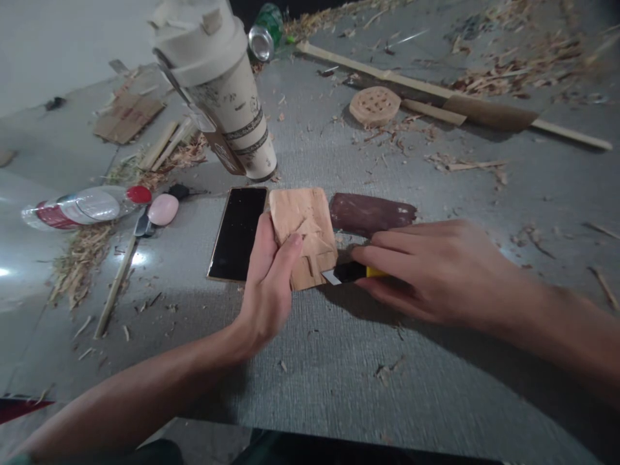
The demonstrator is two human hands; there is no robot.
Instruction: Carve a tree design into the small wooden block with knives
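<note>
My left hand [271, 278] is closed around the left edge of a small wooden block [300, 206], its thumb pressed on the face. A tree-like or arrow-like shape stands out in relief on that face. In my right hand [426, 265] is a utility knife [353, 272] with a black and yellow body. Its short blade points left, at the block's lower right edge; whether it touches the wood I cannot tell. Left of the block lies a phone [237, 232] with a dark screen. A dark brown, rounded piece [371, 213] lies just beyond my right fingers.
A tall lidded cup [232, 97] stands behind the phone. At left lie a plastic bottle [92, 206], a pink oval object [163, 209] and a thin stick [116, 284]. Further back are a green can [266, 32], a carved wooden disc [374, 106], long wooden strips and scattered shavings [504, 71].
</note>
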